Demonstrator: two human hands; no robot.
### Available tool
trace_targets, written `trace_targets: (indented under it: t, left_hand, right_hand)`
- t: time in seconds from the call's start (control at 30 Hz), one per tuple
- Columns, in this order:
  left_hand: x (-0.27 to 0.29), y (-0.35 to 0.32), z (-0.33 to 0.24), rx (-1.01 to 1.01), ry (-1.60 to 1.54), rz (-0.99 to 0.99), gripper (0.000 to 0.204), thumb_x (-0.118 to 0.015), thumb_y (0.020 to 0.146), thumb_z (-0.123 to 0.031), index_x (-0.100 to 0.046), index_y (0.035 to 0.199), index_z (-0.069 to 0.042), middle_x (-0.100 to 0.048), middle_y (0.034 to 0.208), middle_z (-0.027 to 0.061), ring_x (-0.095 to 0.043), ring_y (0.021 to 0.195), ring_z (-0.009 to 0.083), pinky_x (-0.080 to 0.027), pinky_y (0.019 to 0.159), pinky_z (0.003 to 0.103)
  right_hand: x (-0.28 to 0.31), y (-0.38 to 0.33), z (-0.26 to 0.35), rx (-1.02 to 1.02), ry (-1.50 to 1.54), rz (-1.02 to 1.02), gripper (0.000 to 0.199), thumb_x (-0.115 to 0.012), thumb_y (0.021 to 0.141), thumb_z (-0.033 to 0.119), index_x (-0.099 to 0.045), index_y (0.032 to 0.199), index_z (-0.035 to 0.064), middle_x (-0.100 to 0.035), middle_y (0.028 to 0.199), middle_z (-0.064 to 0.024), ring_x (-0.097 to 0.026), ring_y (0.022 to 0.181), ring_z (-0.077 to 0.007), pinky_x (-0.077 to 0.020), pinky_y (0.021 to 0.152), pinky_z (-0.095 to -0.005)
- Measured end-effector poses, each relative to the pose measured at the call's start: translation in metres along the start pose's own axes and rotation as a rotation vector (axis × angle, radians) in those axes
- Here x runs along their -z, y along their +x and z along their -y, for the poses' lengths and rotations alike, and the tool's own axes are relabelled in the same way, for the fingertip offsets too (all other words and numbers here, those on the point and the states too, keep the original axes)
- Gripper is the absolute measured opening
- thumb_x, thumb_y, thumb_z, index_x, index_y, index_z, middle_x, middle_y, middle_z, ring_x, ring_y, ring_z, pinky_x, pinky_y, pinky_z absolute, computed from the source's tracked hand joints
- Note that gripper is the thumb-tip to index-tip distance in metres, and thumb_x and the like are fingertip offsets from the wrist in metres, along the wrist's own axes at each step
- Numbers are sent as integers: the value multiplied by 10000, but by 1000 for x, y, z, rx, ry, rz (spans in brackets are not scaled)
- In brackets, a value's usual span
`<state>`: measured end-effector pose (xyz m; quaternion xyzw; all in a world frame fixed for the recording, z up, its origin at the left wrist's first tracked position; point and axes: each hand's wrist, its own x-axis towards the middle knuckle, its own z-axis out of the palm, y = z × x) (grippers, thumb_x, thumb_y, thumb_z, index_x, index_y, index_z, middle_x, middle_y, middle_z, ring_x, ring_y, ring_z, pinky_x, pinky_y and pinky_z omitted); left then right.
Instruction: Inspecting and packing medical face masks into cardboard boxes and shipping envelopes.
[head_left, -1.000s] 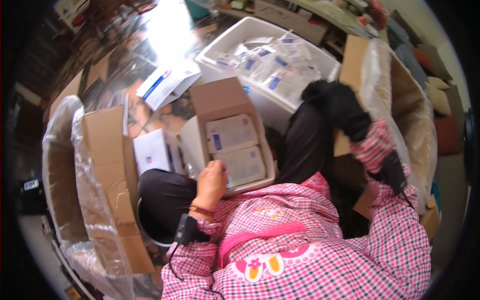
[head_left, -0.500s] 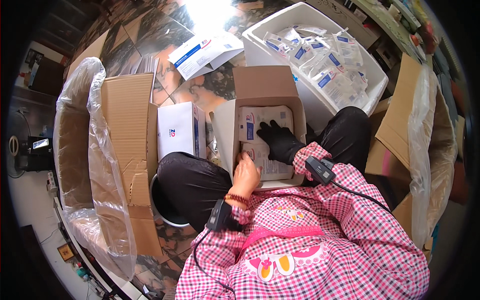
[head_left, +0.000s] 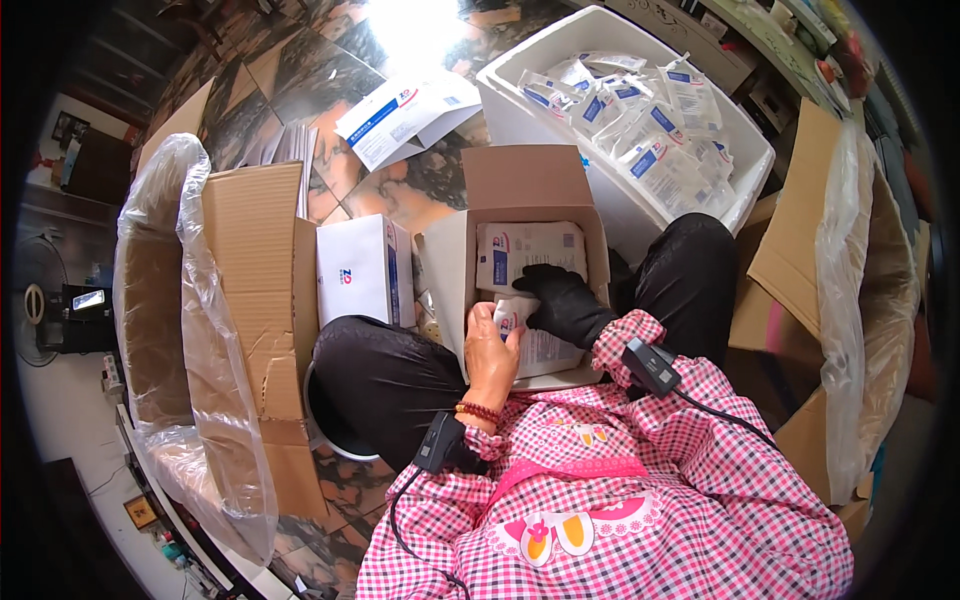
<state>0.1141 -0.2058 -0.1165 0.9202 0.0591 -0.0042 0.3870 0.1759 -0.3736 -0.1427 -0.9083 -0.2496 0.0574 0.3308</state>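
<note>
An open cardboard box [head_left: 452, 265] stands between my knees, its brown flap folded back at the far side. Flat white packets with blue and red print lie inside in two stacks. The far packet [head_left: 548, 252] is flat. My bare left hand [head_left: 490, 360] grips the left corner of the near packet [head_left: 550, 352], which is tilted up a little, thumb and fingers closed on it. My right hand [head_left: 568, 308], in a black glove, has its fingers bent over that packet's far edge, between the two stacks. Its fingertips are partly hidden.
A white foam box [head_left: 497, 100] of loose packets stands at the far right. To the left is a closed white carton [head_left: 350, 270], with an opened white carton [head_left: 385, 125] behind it. Large plastic-lined cardboard boxes flank me, left [head_left: 255, 290] and right [head_left: 795, 245].
My right hand has slid nearer, off the far packet to the near packet's edge. The near packet's left corner has risen in my left hand.
</note>
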Motion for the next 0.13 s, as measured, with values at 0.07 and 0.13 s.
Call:
trace_targets:
  t: [0.07,0.13]
  left_hand:
    - [7,-5,-3,-11,-19,-26,486,-824,727,-108,-509,1085,-13,-583,993,169,-597,963,381,-476,834,427]
    - [16,-11,-12,-26,-79,-27,488,-819,726,-100,-510,1095,-19,-582,1075,168,-594,1011,370,-476,852,443]
  right_hand:
    - [17,2,15,-28,13,105,570,-786,659,230,-654,1188,65,-608,1253,-193,-593,1134,-364,-468,992,-433]
    - [27,-1,23,-162,104,255,581,-775,681,258,-657,1227,97,-606,1260,-210,-577,1180,-332,-448,1018,-445]
